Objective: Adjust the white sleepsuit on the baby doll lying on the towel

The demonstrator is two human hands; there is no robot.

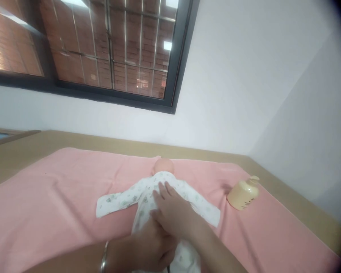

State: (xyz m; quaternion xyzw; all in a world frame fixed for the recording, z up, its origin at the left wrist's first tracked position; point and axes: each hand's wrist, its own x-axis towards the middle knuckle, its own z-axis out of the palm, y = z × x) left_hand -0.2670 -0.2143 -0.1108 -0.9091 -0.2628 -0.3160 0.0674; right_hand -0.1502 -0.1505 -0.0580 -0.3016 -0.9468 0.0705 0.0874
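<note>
A baby doll (163, 167) in a white printed sleepsuit (116, 202) lies on a pink blanket (74, 182), both sleeves spread out to the sides. My right hand (174, 208) rests flat on the upper body of the sleepsuit, fingers stretched toward the doll's head. Below it, over the lower body, is my left hand (156, 242), with a silver bangle (104, 258) at the wrist. Its fingers are curled in, slightly blurred, and partly behind my right hand; what they hold, if anything, is hidden. A small dark bit shows beneath them at the bottom edge.
To the right, a cream pump bottle (243, 194) stands tilted in view on the blanket. The blanket covers a wooden surface (102, 142) that meets the white wall (230, 76). A dark-framed barred window (116, 49) is above.
</note>
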